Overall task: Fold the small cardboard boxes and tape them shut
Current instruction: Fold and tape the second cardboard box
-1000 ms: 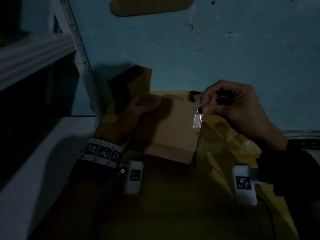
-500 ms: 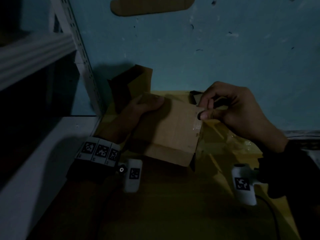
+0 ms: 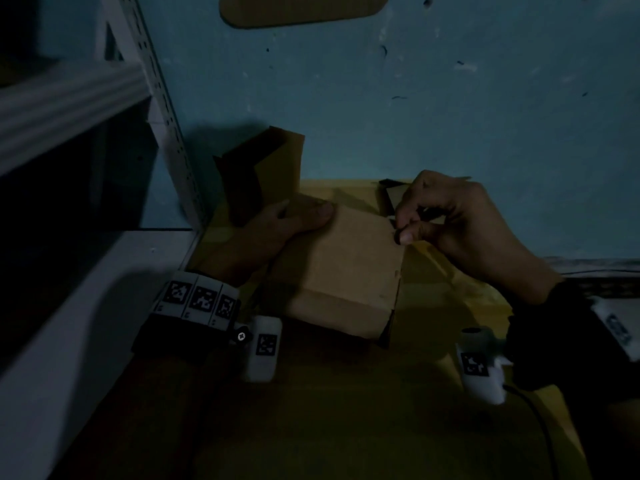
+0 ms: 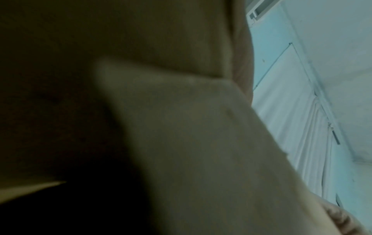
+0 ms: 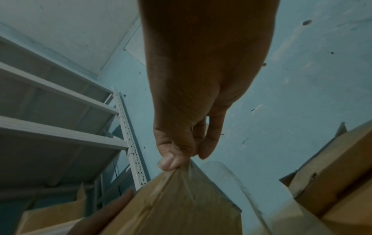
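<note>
A small brown cardboard box [image 3: 341,268] is held tilted above the yellowish work surface. My left hand [image 3: 294,220] grips its far left edge, thumb on the top face. My right hand [image 3: 405,233] pinches a strip of clear tape [image 5: 181,178] at the box's far right corner. In the right wrist view the tape runs from thumb and fingers [image 5: 171,162] down over the box's [image 5: 181,211] corner and side. The left wrist view is filled by blurred cardboard [image 4: 191,143].
A white metal shelf rack [image 3: 69,98] stands at the left with its perforated post [image 3: 166,126]. An opened cardboard box [image 3: 263,168] leans by the blue wall. More cardboard boxes [image 5: 332,182] lie at the right. A cardboard scrap [image 3: 301,8] hangs on the wall.
My right hand brought the hanging tape strip down onto the box's right corner and moved up along that edge. The left hand kept its hold on the box.
</note>
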{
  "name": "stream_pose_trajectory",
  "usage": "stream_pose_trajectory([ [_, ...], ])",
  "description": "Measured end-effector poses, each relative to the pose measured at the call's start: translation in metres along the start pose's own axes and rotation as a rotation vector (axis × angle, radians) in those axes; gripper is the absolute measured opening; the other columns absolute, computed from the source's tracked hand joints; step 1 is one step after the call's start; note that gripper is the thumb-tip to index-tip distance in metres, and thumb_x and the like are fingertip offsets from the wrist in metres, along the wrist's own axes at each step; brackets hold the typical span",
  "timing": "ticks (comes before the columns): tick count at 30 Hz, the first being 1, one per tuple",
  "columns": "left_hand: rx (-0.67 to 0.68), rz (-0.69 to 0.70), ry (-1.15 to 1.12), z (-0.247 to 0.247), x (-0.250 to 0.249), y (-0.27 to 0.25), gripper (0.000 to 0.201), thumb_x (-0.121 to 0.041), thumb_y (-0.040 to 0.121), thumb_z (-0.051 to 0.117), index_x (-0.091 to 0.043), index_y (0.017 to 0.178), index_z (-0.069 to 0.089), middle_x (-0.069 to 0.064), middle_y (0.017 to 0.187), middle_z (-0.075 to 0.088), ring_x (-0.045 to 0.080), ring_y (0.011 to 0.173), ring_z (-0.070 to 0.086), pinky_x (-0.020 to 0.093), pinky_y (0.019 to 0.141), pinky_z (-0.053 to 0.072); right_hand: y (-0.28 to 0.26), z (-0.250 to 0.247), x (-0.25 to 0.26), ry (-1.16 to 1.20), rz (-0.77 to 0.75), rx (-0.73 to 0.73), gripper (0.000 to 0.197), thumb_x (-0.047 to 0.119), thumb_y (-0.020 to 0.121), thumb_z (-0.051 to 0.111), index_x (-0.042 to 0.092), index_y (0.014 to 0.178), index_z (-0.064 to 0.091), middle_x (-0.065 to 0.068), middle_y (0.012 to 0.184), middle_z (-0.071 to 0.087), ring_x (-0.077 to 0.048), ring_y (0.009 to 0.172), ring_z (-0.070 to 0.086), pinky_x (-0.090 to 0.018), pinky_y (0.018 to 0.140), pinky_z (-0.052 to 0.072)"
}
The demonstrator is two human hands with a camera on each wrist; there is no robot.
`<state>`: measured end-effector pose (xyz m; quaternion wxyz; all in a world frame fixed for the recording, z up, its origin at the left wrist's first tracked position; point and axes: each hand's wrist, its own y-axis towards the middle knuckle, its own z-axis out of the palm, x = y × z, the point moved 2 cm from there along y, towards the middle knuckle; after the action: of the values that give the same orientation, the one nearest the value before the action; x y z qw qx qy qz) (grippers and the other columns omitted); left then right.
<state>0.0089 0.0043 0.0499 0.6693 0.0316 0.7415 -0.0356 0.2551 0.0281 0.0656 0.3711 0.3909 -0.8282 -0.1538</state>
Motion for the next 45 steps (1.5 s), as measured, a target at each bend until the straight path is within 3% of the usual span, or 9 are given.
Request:
stream_pose_trajectory([
  [4,0.02,-0.02,0.023,0.0,0.0,0.0,0.014,-0.028,0.092,0.06,-0.016,0.093,0.066,-0.01,0.072,0.072,-0.001,0.063,0.067,0.011,0.057,0.051,-0.001,0.003,-0.004,-0.048,-0.004,0.009,0.014,0.001,0.074,0.083,0.008,0.076,0.071,-0.008,0.084,0.06,-0.023,0.08,0.061,-0.047,0.07,0.05],
  [15,0.028,-0.141,0.077,-0.005,0.004,0.0,0.029,-0.046,0.085,0.063,-0.02,0.098,0.069,-0.004,0.085,0.075,0.009,0.074,0.071,0.022,0.069,0.055,0.0,0.006,0.002,-0.03,-0.027,-0.072,0.015,0.016,0.072,0.087,0.013,0.084,0.078,-0.003,0.081,0.067,-0.016,0.074,0.064,-0.034,0.065,0.053],
  [20,0.014,-0.19,0.128,-0.006,0.002,-0.003,0.039,-0.052,0.08,0.065,-0.019,0.1,0.07,0.004,0.098,0.074,0.023,0.093,0.07,0.038,0.092,0.053,0.0,0.011,-0.002,-0.072,-0.029,-0.037,0.02,0.013,0.078,0.083,0.014,0.098,0.081,-0.005,0.087,0.067,-0.019,0.08,0.065,-0.035,0.066,0.052],
  [24,0.008,-0.253,0.132,-0.001,0.004,-0.006,0.021,-0.045,0.092,0.058,-0.025,0.094,0.059,0.0,0.1,0.064,0.014,0.088,0.062,0.026,0.075,0.048,-0.004,0.013,-0.005,-0.098,-0.009,0.0,0.003,0.013,0.078,0.085,0.014,0.081,0.082,-0.004,0.082,0.067,-0.019,0.077,0.066,-0.042,0.062,0.053],
  [28,0.035,-0.318,0.158,0.003,0.007,-0.009,0.026,-0.047,0.092,0.057,-0.022,0.097,0.059,0.008,0.109,0.064,0.021,0.096,0.063,0.029,0.084,0.047,-0.007,0.017,-0.01,-0.056,0.066,0.035,0.011,0.01,0.075,0.086,0.011,0.069,0.078,-0.002,0.079,0.067,-0.018,0.075,0.067,-0.042,0.063,0.054],
  [34,0.035,-0.33,0.133,0.005,0.009,-0.009,0.023,-0.043,0.092,0.059,-0.02,0.097,0.059,0.006,0.104,0.065,0.02,0.09,0.064,0.03,0.079,0.051,-0.008,0.02,-0.013,-0.034,0.108,0.045,0.013,0.011,0.073,0.087,0.012,0.071,0.075,0.001,0.077,0.067,-0.015,0.073,0.065,-0.036,0.064,0.051],
  [37,0.074,-0.391,0.164,0.005,0.013,-0.009,0.039,-0.053,0.085,0.063,-0.021,0.106,0.059,0.01,0.115,0.063,0.028,0.102,0.064,0.041,0.094,0.05,-0.008,0.022,-0.017,-0.04,0.144,0.09,0.014,0.008,0.074,0.086,0.012,0.072,0.073,0.0,0.079,0.067,-0.014,0.075,0.064,-0.036,0.066,0.05],
  [42,0.078,-0.414,0.155,0.008,0.016,-0.006,0.028,-0.051,0.089,0.06,-0.024,0.099,0.06,0.001,0.099,0.065,0.014,0.083,0.067,0.027,0.069,0.049,-0.008,0.03,-0.018,0.014,0.216,0.177,0.016,-0.007,0.08,0.076,0.007,0.077,0.07,-0.007,0.086,0.066,-0.002,0.078,0.06,-0.017,0.068,0.045],
  [45,0.096,-0.424,0.153,0.008,0.017,-0.005,0.03,-0.051,0.091,0.057,-0.023,0.101,0.06,0.002,0.097,0.066,0.014,0.075,0.069,0.024,0.063,0.049,-0.007,0.034,-0.015,-0.005,0.194,0.192,0.02,-0.02,0.08,0.065,-0.001,0.08,0.069,-0.017,0.089,0.064,-0.009,0.08,0.058,-0.009,0.067,0.042],
])
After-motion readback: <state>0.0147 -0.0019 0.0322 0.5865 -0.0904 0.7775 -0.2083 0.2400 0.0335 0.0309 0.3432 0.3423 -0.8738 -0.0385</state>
